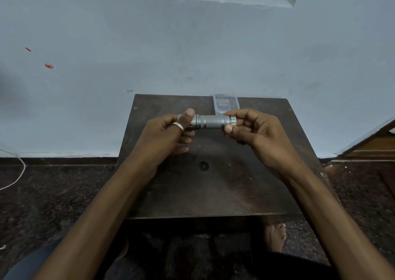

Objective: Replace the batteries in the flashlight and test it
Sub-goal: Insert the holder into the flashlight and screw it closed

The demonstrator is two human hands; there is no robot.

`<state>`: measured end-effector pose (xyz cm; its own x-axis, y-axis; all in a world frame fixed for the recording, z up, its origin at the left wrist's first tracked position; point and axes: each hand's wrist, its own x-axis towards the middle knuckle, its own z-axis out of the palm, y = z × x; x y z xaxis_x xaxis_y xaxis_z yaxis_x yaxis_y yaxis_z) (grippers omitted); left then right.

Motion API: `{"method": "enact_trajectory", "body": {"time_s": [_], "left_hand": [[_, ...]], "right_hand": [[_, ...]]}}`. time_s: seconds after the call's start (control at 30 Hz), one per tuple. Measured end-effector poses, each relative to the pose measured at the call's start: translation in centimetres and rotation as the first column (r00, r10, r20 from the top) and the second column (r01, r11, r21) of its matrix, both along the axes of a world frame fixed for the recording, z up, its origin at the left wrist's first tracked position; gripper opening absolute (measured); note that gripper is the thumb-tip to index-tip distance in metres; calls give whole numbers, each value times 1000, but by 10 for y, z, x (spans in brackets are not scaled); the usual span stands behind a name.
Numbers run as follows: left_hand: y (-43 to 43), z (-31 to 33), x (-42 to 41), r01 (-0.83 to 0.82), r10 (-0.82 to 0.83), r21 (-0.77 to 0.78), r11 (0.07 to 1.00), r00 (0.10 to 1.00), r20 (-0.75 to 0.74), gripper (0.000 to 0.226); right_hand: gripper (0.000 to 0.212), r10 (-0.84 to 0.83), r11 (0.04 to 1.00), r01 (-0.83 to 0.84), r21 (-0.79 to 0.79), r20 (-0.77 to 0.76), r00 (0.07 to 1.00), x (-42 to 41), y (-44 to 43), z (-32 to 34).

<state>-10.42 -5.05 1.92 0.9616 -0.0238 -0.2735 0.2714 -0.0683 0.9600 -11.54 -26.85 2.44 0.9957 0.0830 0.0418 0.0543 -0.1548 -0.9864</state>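
Above the table's (pixel 213 194) far half, left hand (pixel 171 134) grips the grey flashlight's (pixel 213 121) head; right hand (pixel 252 130) pinches its tail cap (pixel 233 120) between thumb and fingers.

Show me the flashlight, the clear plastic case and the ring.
flashlight (pixel 214 121), head view, knurled middle of its barrel.
clear plastic case (pixel 224 104), head view, its flat middle.
ring (pixel 178 126), head view, middle of the pale band.

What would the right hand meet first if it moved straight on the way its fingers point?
The flashlight it already pinches; the right hand points left along it, so next likely the left hand.
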Motion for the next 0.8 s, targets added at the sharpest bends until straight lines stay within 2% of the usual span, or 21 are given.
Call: {"method": "enact_trajectory", "body": {"time_s": [0.13,0.27,0.33,0.37,0.43,0.47,0.57,0.67,0.7,0.8], "left_hand": [[0,1,1,-48,36,-204,978,997,-61,26],[-1,1,0,-38,24,-278,960,998,-54,26],[-2,1,0,-36,21,-290,956,998,-53,32],[-2,2,0,-40,26,-296,954,998,-51,35],[-2,2,0,-55,45,-301,952,998,-41,39],[-1,1,1,-63,54,-301,951,998,-39,39],[-2,0,1,-75,67,-314,947,997,-37,30],[-3,0,0,-70,62,-321,944,997,-36,34],[-3,0,0,-67,57,-329,942,998,-40,36],[-5,0,0,-64,49,-350,935,997,-51,35]], "right_hand": [[17,15,1000,-16,-15,-76,997,1,4,-2],[62,-75,976,39,-216,-159,984,2,5,-3],[72,-103,975,61,-215,-188,977,3,4,-4],[65,-97,978,61,-201,-175,980,3,2,-4],[31,-54,987,35,-159,-114,992,4,-1,-2],[21,-21,994,10,-112,-101,995,4,-3,-1],[32,8,1000,-11,-28,-83,996,6,-7,-3],[14,2,997,-7,-78,-75,997,5,-4,-3],[17,-12,995,4,-100,-78,997,5,-3,-3],[50,-54,979,36,-198,-88,995,5,0,-6]]}}
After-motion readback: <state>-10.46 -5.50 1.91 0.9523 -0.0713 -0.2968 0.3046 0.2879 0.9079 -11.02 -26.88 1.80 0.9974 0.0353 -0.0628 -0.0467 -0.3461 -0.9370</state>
